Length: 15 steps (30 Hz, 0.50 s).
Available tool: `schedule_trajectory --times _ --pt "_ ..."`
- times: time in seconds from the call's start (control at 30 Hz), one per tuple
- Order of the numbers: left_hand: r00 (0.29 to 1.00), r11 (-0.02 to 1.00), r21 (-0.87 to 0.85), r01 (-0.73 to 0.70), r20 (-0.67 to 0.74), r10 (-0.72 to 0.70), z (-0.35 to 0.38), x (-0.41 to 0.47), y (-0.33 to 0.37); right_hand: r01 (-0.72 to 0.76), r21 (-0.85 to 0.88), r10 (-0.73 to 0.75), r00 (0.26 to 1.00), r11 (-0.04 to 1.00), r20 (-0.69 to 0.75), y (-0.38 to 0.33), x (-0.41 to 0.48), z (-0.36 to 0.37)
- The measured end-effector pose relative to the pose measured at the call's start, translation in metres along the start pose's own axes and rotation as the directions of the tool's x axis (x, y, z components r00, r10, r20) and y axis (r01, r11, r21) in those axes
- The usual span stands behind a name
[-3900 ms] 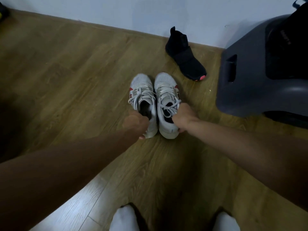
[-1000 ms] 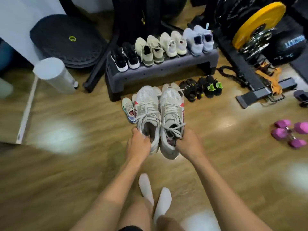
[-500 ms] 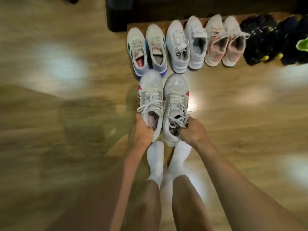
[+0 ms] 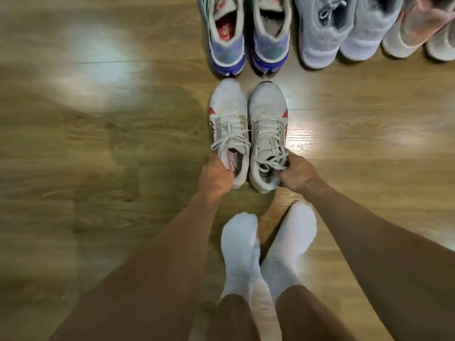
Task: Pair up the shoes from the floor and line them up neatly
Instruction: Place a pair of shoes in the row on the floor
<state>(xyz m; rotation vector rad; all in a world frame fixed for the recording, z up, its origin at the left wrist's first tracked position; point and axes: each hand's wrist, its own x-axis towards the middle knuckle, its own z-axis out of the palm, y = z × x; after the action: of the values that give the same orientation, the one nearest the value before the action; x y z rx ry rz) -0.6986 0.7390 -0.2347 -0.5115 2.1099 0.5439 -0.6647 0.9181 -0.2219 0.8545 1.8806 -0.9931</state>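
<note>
Two white sneakers with red side marks sit side by side, toes pointing away from me. My left hand (image 4: 215, 177) grips the heel collar of the left white sneaker (image 4: 229, 119). My right hand (image 4: 296, 177) grips the heel collar of the right white sneaker (image 4: 268, 119). Whether their soles touch the wooden floor (image 4: 98, 168) I cannot tell. Just beyond their toes stands a row of paired shoes: a blue-heeled pair (image 4: 248, 45), a pale lilac pair (image 4: 344, 38) and a pink pair (image 4: 418, 35).
My feet in white socks (image 4: 266, 247) stand crossed right behind the held sneakers. Bare floor lies to the left of the shoes and to the right below the row. The image is motion-blurred.
I carried the white pair from the wall to the shoe row. Over the last second the view dropped closer to the floor and the pair came down just behind the blue-heeled pair.
</note>
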Motion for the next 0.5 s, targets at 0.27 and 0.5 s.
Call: schedule_trajectory --times 0.27,0.5 --pt "0.995 0.999 -0.007 -0.042 0.089 0.042 -0.041 -0.058 0.020 0.066 -0.189 -0.073 0.997 0.980 -0.029 -0.043 -0.067 -0.018" --pt "0.962 0.970 0.034 -0.242 -0.124 0.244 -0.172 -0.217 0.062 0.435 -0.493 -0.492 0.871 0.753 0.018 -0.159 -0.244 -0.067"
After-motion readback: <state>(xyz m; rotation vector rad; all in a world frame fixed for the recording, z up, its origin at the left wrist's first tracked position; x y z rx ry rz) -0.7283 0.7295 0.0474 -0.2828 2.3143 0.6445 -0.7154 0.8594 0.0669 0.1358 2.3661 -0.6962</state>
